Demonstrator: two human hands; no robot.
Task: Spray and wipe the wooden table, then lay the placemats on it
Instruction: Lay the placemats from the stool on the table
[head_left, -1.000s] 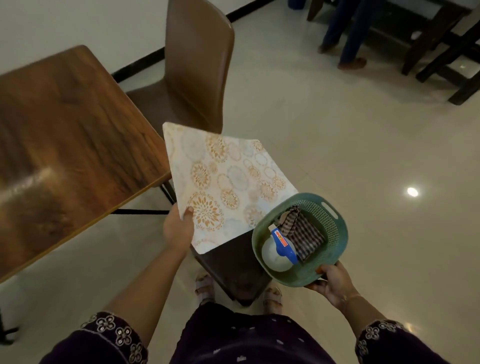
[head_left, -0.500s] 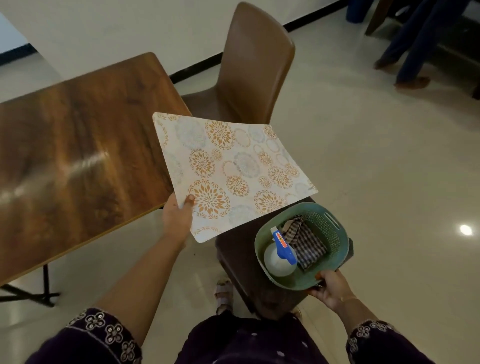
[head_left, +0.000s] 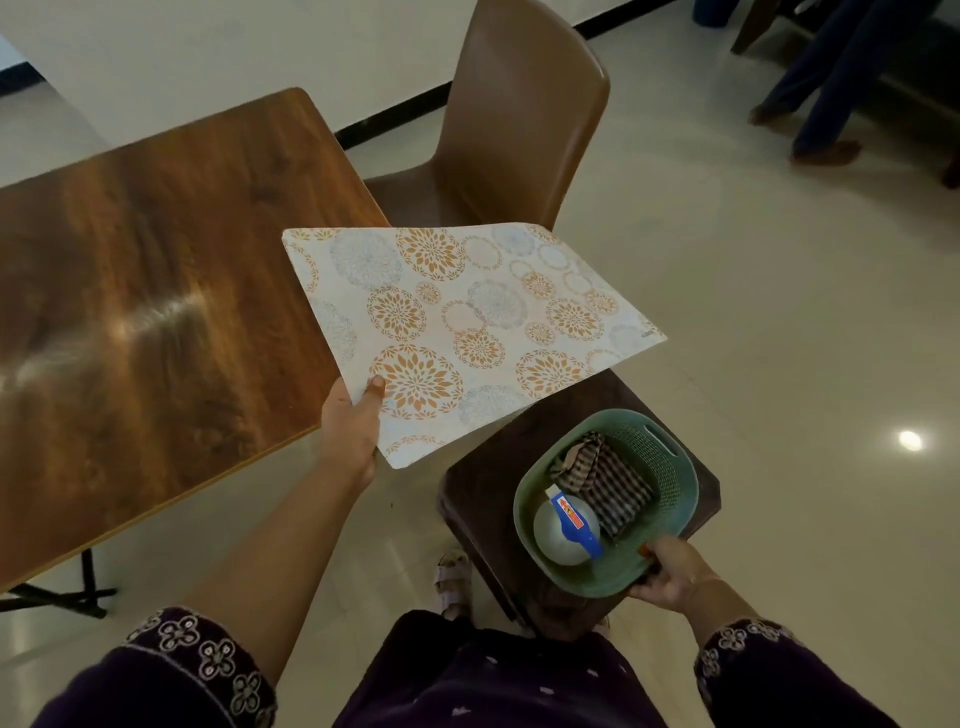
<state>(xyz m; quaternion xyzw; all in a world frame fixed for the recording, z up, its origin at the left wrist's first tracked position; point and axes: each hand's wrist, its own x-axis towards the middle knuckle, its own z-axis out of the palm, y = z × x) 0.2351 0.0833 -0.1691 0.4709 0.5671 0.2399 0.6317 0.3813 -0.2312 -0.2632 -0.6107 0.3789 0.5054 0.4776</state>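
Early stage, by the look of it. The wooden table (head_left: 156, 312) has nothing on it. A pale sheen runs across the top, prob. just lamp glare, and I can't tell if it's wet.

The left hand (head_left: 349, 431) pinches the placemat (head_left: 467, 332) at its near-left corner. The thumb (head_left: 371, 397) presses flat on the printed face. The other fingers are under the mat and hidden, so I can't say how they lie. The mat hangs roughly level in the air, not on the table. Its far-left corner is just over the table's right edge, and the rest sticks out above the floor toward the brown chair (head_left: 519, 119). It could be one mat or a thin stack, no telling.

The right hand (head_left: 670, 574) curls round the near rim of the green basket (head_left: 685, 483), which sits over a dark stool (head_left: 483, 499) — resting on it or just above, unclear. In the basket, the spray bottle (head_left: 569, 525) is at the near-left side and the checked cloth (head_left: 608, 480) is folded along the far-right side.

Judging from that, the bottle and cloth are packed away and no mat is down, so spray and wipe look not yet started — though a wipe already done can't be ruled out. Mat-laying is def. all still to do. Both hands are full, so something has to be set down first.
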